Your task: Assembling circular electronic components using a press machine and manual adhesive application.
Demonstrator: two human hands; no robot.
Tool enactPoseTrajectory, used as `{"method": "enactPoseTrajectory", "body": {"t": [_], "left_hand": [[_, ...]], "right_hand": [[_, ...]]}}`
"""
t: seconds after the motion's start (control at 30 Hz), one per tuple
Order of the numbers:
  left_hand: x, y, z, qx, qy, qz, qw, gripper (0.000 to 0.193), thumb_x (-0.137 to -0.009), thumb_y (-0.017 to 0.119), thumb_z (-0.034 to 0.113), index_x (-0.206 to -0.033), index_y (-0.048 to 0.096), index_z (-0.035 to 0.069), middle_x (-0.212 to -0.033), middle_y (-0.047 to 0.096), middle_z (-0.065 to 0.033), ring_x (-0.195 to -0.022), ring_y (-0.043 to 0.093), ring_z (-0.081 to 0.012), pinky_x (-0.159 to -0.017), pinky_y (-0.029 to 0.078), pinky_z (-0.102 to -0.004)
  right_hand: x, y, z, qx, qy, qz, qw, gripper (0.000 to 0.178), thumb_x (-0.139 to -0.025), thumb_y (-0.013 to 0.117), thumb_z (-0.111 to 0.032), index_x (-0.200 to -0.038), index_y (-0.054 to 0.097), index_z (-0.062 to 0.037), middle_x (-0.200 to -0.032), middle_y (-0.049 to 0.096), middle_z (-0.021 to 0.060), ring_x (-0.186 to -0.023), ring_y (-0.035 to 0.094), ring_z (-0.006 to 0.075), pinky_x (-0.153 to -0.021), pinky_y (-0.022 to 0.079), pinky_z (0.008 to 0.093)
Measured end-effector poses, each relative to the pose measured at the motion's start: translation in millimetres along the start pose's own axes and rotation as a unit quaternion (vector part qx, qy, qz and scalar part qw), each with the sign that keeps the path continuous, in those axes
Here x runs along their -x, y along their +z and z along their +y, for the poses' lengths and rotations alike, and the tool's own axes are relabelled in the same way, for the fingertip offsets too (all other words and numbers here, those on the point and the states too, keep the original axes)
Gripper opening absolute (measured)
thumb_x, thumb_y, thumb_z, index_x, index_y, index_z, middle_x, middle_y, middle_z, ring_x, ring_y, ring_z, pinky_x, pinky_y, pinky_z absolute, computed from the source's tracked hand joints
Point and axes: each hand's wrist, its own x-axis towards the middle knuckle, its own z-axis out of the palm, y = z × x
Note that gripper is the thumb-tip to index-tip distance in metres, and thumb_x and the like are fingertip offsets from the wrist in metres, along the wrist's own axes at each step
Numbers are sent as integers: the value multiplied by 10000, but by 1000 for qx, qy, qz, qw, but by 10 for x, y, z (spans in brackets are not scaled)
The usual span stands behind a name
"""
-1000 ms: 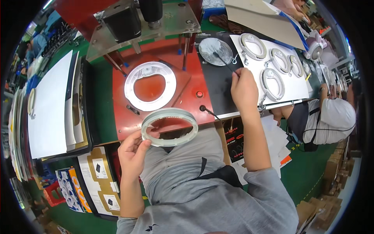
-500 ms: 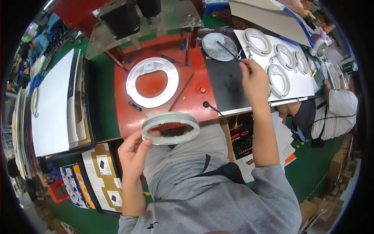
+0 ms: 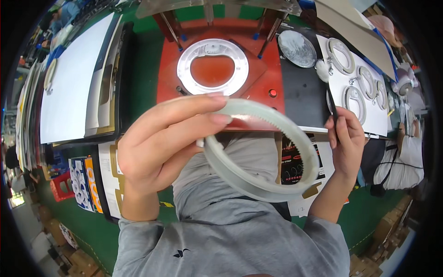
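Note:
My left hand (image 3: 157, 143) is raised close to the camera, its fingers and thumb pinching one side of a whitish plastic ring (image 3: 237, 180). The ring is tilted, and fine teeth show along its inside wall. In my right hand (image 3: 348, 141) is a thin black stick (image 3: 332, 99) with a fluffy white tip (image 3: 322, 71) pointing up and away. That tip is apart from the ring. Behind the ring, a silver ring-shaped fixture (image 3: 185, 69) sits on a red machine base (image 3: 167, 85).
A round metal dish (image 3: 300, 48) with whitish stuff stands on the black surface right of the machine. Several similar rings with small metal clasps lie on a white board (image 3: 369, 120). Stacked sheets (image 3: 69, 101) stand at left. Another person (image 3: 399, 161) is at far right.
The ring has come up closer to the camera and tilted, still in my left hand. My right hand has drawn the stick out of the dish, back toward me and to the right.

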Motion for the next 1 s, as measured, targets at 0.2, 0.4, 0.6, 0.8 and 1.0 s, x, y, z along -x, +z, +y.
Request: {"method": "enactPoseTrajectory", "body": {"t": [0.2, 0.4, 0.6, 0.8, 1.0], "left_hand": [[-90, 25, 10, 3, 23, -24, 999, 357, -790, 801, 10, -1131, 704, -32, -1195, 700, -280, -1093, 719, -393, -913, 604, -421], [44, 86, 40, 46, -15, 23, 999, 385, -753, 732, -90, -1135, 751, -46, -1252, 668, -263, -1053, 717, -309, -859, 609, -348], [160, 122, 40, 73, -36, 60, 995, 302, -808, 756, -60, -1109, 738, -69, -1251, 633, -290, -1098, 711, -357, -942, 620, -399], [265, -5, 65, 20, -55, 43, 997, 272, -887, 769, 84, -1130, 675, 4, -1260, 623, -294, -1115, 700, -449, -963, 592, -524], [324, -25, 24, 47, -38, 79, 995, 330, -778, 796, -58, -1100, 726, -51, -1227, 650, -285, -1054, 728, -351, -879, 643, -379]], "right_hand": [[161, 111, -329, 68, -100, -84, 989, 233, -1015, 621, 2, -1230, 675, 74, -973, 713, 136, -682, 591, 80, -560, 422, 178], [45, 389, -616, 185, -181, -138, 956, 245, -872, 703, 92, -1111, 747, 65, -946, 720, 140, -755, 646, 131, -587, 451, 228], [-70, 603, -610, 223, -239, -207, 922, 303, -830, 684, 144, -1103, 761, 38, -933, 712, 131, -776, 677, 188, -636, 508, 267], [9, 630, -855, 368, -268, -189, 870, 271, -803, 668, 155, -1055, 718, 72, -914, 692, 161, -788, 663, 228, -689, 517, 280], [128, 413, -1062, 339, -283, -40, 896, 203, -945, 638, 50, -1131, 712, 86, -987, 707, 147, -769, 630, 152, -664, 475, 249]]}}
